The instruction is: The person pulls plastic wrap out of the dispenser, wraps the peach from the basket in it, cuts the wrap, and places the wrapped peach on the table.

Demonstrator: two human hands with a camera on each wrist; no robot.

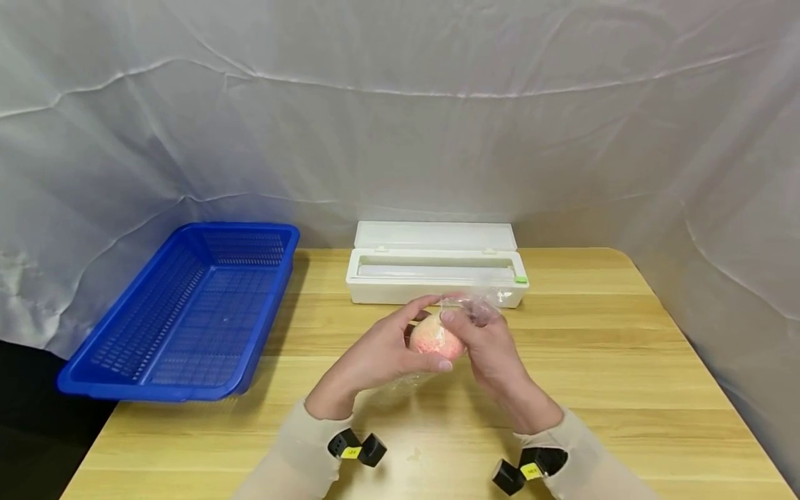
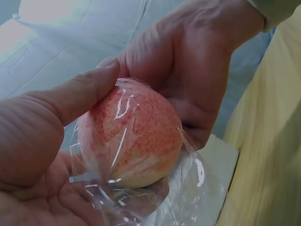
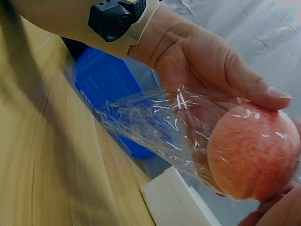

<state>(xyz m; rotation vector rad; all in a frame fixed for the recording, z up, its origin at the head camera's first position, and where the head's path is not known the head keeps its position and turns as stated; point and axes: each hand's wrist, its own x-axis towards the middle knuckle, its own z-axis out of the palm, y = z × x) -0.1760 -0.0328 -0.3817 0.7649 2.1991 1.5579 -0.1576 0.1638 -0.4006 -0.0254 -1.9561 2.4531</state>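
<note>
A pink and cream peach [image 1: 433,342] is held up over the table in front of me, with clear cling film [image 3: 141,120] stretched over its skin. My left hand [image 1: 382,351] grips the peach from the left, thumb along its near side and fingers around the far side. At its right, my right hand [image 1: 496,354] pinches the film against the peach, the thumb on top. Loose film [image 2: 193,181] bunches around the right fingers in the head view and hangs off the peach in both wrist views. The right fingertips are partly hidden behind the peach and film.
Behind the hands stands a white cling film box [image 1: 431,293] with its lid [image 1: 435,236] raised and a white roll inside. On the left lies a blue plastic basket [image 1: 253,351], overhanging the edge of the wooden table [image 1: 600,389]. Grey cloth [image 1: 400,153] hangs behind.
</note>
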